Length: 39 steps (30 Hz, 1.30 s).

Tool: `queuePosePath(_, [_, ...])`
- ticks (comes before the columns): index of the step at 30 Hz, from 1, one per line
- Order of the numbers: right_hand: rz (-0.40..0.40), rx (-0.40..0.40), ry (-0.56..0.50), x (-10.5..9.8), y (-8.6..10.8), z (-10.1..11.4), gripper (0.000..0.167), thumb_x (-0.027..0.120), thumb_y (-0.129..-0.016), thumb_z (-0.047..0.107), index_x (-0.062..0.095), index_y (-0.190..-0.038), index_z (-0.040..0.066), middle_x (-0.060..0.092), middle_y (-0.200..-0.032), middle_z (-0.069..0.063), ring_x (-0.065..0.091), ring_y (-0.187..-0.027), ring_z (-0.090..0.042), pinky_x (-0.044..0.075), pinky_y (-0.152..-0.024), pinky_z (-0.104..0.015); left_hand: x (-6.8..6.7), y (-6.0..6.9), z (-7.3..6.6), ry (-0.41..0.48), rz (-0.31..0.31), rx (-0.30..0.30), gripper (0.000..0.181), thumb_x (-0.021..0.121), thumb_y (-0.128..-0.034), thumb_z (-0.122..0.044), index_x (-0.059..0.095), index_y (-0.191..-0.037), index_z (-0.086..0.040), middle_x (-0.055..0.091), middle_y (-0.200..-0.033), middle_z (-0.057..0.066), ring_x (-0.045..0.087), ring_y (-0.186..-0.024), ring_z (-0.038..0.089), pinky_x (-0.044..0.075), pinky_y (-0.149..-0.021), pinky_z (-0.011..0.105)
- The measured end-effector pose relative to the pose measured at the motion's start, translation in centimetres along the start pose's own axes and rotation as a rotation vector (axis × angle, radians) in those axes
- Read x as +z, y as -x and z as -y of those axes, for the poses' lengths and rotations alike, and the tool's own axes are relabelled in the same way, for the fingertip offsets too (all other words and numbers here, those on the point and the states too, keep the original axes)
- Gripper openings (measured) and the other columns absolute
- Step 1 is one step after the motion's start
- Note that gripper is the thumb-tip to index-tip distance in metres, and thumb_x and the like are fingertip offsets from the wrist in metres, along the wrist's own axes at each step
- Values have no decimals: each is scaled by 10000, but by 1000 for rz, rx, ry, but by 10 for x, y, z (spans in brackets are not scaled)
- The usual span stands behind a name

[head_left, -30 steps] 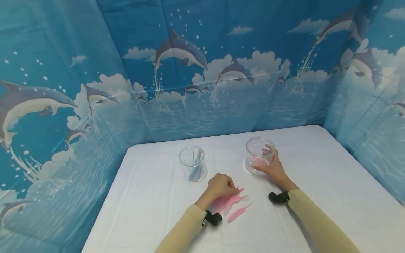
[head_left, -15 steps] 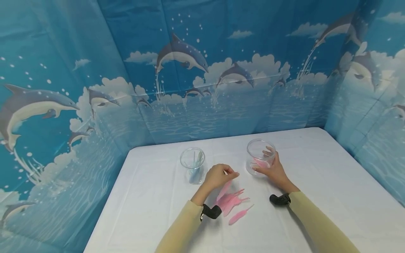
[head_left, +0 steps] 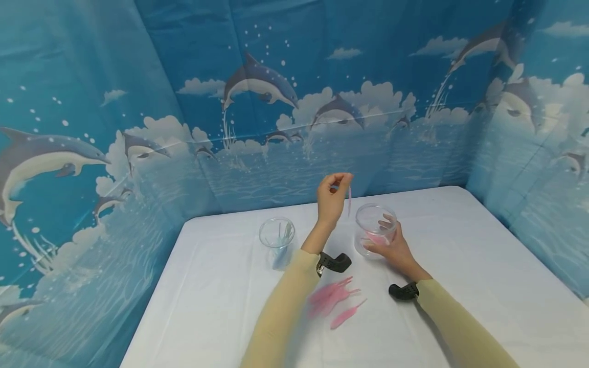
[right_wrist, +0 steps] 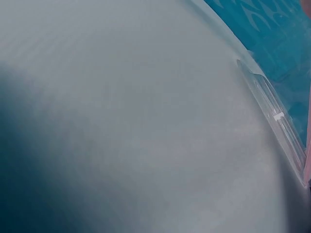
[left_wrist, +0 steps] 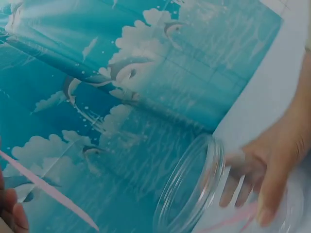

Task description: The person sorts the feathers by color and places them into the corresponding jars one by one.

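Feather (head_left: pixel 349 201), pink: fingers of your left hand (head_left: pixel 332 198) pinch it | clear jar (head_left: pixel 361 237): fingers of your right hand (head_left: pixel 393 246) grip its side

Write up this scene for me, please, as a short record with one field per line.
Left hand: pinches a pink feather, raised off the table
Right hand: grips the right jar
Right jar contents: pink feathers
Left jar: untouched, on the table
Left jar contents: blue feathers
Loose on table: a pink pile, one single feather beside it
Backdrop: blue, with dolphins
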State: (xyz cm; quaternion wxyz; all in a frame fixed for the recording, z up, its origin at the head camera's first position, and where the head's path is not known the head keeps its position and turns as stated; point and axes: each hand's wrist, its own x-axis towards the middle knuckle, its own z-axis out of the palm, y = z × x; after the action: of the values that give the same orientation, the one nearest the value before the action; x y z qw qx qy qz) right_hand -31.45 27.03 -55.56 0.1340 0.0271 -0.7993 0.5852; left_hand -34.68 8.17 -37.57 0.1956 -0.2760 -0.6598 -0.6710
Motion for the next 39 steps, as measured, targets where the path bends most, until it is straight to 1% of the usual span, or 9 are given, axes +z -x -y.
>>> queuePosePath(4, [8, -9, -24, 3, 6, 12, 1044, 847, -721, 176, 132, -1479, 100, 295, -1447, -263, 309, -1289, -454, 284, -1001, -606, 21, -3, 20, 92, -71, -43, 208, 560, -969, -137, 691, -1019, 17, 628, -944, 113, 496, -814, 63, 398, -703, 239])
queuePosePath(8, [16, -31, -33, 4, 12, 27, 1003, 827, -733, 102, 140, -1460, 30, 300, -1421, -306, 326, -1265, -471, 318, -984, -578, 37, 3, 45, 182, -103, -154, 276, 554, -975, -249, 685, -1056, -20, 646, -1007, 45, 493, -834, 61, 437, -785, 340])
queuePosePath(14, [11, -60, -46, 3, 13, 26, 1000, 831, -722, 82, 159, -1461, 32, 338, -1404, -292, 373, -1244, -436, 386, -908, -303, 48, 21, 66, 220, -95, -293, 267, 542, -981, -241, 683, -1079, -36, 630, -1102, 74, 492, -885, 80, 438, -864, 461])
queuePosePath(18, [13, -52, -47, 4, 8, 9, 1032, 845, -717, 125, 146, -1475, 72, 343, -1403, -269, 378, -1242, -417, 379, -938, -412, 44, 34, 77, 132, -13, -319, 285, 544, -982, -209, 630, -1219, -76, 585, -1177, 63, 485, -1004, 140, 419, -867, 405])
queuePosePath(21, [2, -48, -25, 4, 4, -2, 1054, 856, -707, 153, 141, -1479, 92, 346, -1406, -256, 372, -1252, -411, 338, -968, -531, 34, 42, 85, 46, -13, -305, 329, 532, -987, -255, 593, -1284, -128, 561, -1190, 14, 467, -1027, 143, 394, -830, 324])
queuePosePath(25, [-16, -54, 6, 4, 2, -5, 1058, 865, -694, 175, 153, -1472, 94, 341, -1416, -257, 348, -1269, -433, 296, -997, -583, 18, 50, 98, -69, -45, -249, 310, 509, -993, -301, 660, -1194, -120, 600, -1117, -17, 490, -975, 123, 387, -778, 285])
queuePosePath(28, [-22, -46, 20, 3, 1, -3, 1050, 867, -691, 194, 165, -1466, 100, 336, -1423, -256, 336, -1275, -443, 283, -1006, -599, 3, 57, 102, -137, -16, -224, 293, 525, -984, -314, 695, -1116, -115, 616, -1056, -36, 506, -945, 108, 396, -759, 281])
queuePosePath(32, [-12, -32, 36, 2, 0, -2, 1051, 859, -707, 231, 151, -1475, 113, 321, -1441, -246, 318, -1293, -439, 272, -1015, -605, -17, 70, 103, -259, 120, -247, 255, 591, -949, -308, 704, -1061, -108, 629, -1014, -31, 542, -918, 132, 447, -774, 291])
queuePosePath(39, [-4, -19, 43, -1, -1, -1, 1059, 854, -715, 236, 135, -1485, 133, 315, -1450, -235, 300, -1308, -432, 265, -1017, -609, -45, 100, 97, -616, 628, -408, 245, 706, -834, -424, 717, -869, -182, 621, -795, -114, 556, -725, 65, 457, -631, 218])
